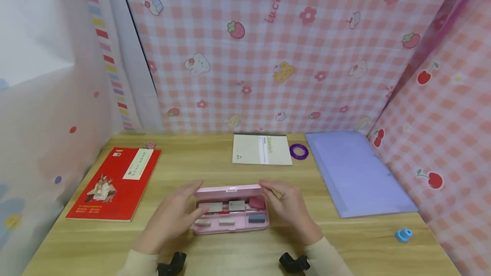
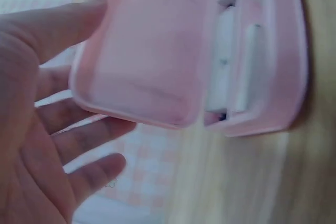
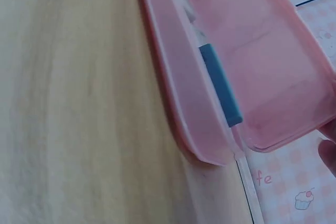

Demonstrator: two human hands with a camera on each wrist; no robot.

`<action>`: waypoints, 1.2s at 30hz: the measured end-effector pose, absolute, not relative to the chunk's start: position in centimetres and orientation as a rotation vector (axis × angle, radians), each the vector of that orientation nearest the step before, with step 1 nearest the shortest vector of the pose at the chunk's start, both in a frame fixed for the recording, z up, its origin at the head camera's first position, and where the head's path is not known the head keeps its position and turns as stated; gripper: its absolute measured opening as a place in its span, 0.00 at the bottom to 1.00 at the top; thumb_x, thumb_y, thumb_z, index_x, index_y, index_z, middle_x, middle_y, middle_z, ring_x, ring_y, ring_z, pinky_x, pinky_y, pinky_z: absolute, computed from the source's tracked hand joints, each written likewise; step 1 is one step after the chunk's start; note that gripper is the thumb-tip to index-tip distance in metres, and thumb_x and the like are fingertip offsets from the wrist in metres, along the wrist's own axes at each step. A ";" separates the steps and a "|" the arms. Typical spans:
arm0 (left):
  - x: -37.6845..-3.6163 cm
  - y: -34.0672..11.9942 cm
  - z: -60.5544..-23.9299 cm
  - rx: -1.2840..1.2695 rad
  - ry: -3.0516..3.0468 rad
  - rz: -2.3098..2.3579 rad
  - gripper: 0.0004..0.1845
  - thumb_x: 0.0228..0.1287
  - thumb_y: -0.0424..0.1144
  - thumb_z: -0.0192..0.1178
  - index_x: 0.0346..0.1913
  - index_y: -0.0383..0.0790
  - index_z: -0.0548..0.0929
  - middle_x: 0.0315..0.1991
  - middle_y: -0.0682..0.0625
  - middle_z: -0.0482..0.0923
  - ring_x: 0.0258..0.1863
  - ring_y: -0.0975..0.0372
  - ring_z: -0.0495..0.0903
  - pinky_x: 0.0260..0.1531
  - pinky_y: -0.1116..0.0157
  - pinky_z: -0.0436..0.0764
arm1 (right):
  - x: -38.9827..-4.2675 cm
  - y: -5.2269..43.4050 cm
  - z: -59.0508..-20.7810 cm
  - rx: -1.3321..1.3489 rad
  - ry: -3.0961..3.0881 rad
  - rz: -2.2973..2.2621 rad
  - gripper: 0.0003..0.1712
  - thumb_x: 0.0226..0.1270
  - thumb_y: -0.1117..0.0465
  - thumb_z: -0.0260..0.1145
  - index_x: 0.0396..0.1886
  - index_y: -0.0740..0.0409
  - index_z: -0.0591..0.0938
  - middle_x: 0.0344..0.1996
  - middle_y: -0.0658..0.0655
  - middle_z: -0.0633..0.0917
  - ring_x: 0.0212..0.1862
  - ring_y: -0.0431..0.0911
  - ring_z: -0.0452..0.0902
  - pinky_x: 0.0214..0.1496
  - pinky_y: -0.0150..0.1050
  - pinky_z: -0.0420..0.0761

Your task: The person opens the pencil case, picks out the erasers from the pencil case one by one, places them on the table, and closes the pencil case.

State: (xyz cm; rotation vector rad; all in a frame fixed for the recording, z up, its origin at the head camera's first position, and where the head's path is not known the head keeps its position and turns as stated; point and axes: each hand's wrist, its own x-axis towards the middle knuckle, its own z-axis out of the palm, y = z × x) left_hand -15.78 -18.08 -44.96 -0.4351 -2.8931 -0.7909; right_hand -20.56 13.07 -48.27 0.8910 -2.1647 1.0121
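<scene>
A pink pencil case lies on the table with its lid raised. Erasers fill it: pale ones, a dark red one and a blue-grey one. My left hand holds the lid at its left end; in the left wrist view, the thumb meets the lid's edge and other fingers reach behind it. At the lid's right corner, my right hand pinches the edge. Only its fingertips show in the right wrist view.
A red book lies on the left, a notepad and purple tape ring at the back. To the right are a lavender folder and a small blue object. Patterned cloth hangs behind the table.
</scene>
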 end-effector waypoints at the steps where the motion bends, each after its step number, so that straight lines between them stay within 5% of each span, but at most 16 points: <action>1: -15.8 -18.1 -45.0 -0.453 -2.877 -0.774 0.39 0.55 0.50 0.70 0.69 0.44 0.68 0.64 0.44 0.71 0.62 0.48 0.70 0.57 0.45 0.71 | -20.6 13.0 -48.3 0.881 -2.161 0.997 0.13 0.55 0.70 0.71 0.42 0.59 0.87 0.40 0.55 0.87 0.41 0.48 0.85 0.47 0.35 0.81; 6: -15.7 -18.4 -45.4 -0.479 -2.785 -0.750 0.40 0.54 0.49 0.71 0.69 0.44 0.67 0.64 0.44 0.70 0.60 0.49 0.72 0.55 0.45 0.74 | -20.6 13.0 -48.5 0.850 -2.217 0.832 0.20 0.57 0.66 0.71 0.51 0.59 0.84 0.49 0.55 0.85 0.48 0.49 0.83 0.50 0.42 0.81; 11: -15.6 -18.7 -45.7 -0.491 -2.727 -0.752 0.45 0.48 0.48 0.75 0.70 0.45 0.66 0.67 0.44 0.65 0.60 0.47 0.72 0.52 0.44 0.75 | -20.5 13.1 -48.5 0.845 -2.421 0.645 0.36 0.61 0.56 0.69 0.69 0.59 0.69 0.67 0.54 0.70 0.63 0.51 0.72 0.60 0.48 0.74; 15: -15.9 -18.6 -46.5 -0.458 -2.826 -0.779 0.57 0.42 0.53 0.77 0.75 0.50 0.56 0.72 0.44 0.56 0.63 0.44 0.68 0.53 0.41 0.73 | -20.4 13.1 -48.5 0.819 -2.617 0.642 0.48 0.64 0.46 0.66 0.76 0.57 0.54 0.74 0.52 0.54 0.71 0.50 0.58 0.67 0.49 0.65; 19: -16.1 -18.4 -47.6 -0.439 -2.961 -0.818 0.65 0.38 0.57 0.78 0.77 0.53 0.46 0.75 0.44 0.50 0.68 0.45 0.61 0.57 0.41 0.69 | -20.3 13.2 -48.7 0.814 -2.746 0.687 0.63 0.55 0.36 0.68 0.77 0.54 0.42 0.76 0.52 0.45 0.74 0.52 0.50 0.69 0.50 0.60; 23: -16.2 -18.4 -48.3 -0.468 -2.989 -0.833 0.68 0.35 0.58 0.79 0.77 0.47 0.46 0.74 0.42 0.52 0.69 0.46 0.59 0.62 0.44 0.66 | -20.4 13.4 -48.9 0.826 -2.809 0.762 0.74 0.43 0.29 0.72 0.77 0.49 0.34 0.76 0.51 0.42 0.74 0.53 0.49 0.70 0.50 0.58; 36: -16.2 -18.5 -49.0 -0.476 -2.965 -0.832 0.67 0.33 0.57 0.79 0.75 0.38 0.52 0.71 0.40 0.59 0.67 0.45 0.61 0.64 0.45 0.63 | -20.5 14.0 -49.7 0.859 -2.934 0.902 0.83 0.31 0.28 0.76 0.77 0.48 0.32 0.75 0.49 0.49 0.72 0.47 0.52 0.71 0.44 0.57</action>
